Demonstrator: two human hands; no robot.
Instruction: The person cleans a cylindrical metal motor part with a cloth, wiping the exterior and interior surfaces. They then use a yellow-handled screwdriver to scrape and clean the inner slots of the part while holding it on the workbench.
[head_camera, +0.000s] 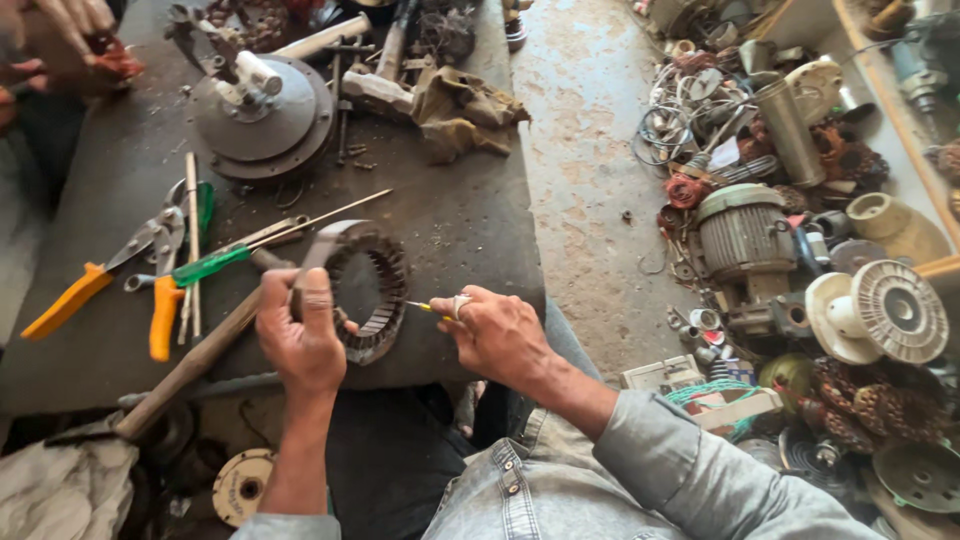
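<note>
Both our hands on the stator ring (368, 290), frame centre.
Left hand (300, 335) clamps its rim; right hand (497, 335) pinches a thin yellow tool (425, 307); dark bench (440, 215), concrete floor (590, 150).

Inventory, packaging/labels/signs/screens:

1. Small carton (660, 374): pale, whitish, rectangular, lying flat on floor at right of seated person's knee, just below the pile of motor parts; top face partly seen, print too small to be made out.
2. Second box (742, 409): pale w/ reddish edge, set just beside item 1 toward the right, partly covered by a tangle of green wire.
3. White tag or paper slip (724, 152): small, roughly square, seen among coiled wires in upper right scrap heap; kind cannot be told.

Signs: none seen. Screens: none seen.
</note>
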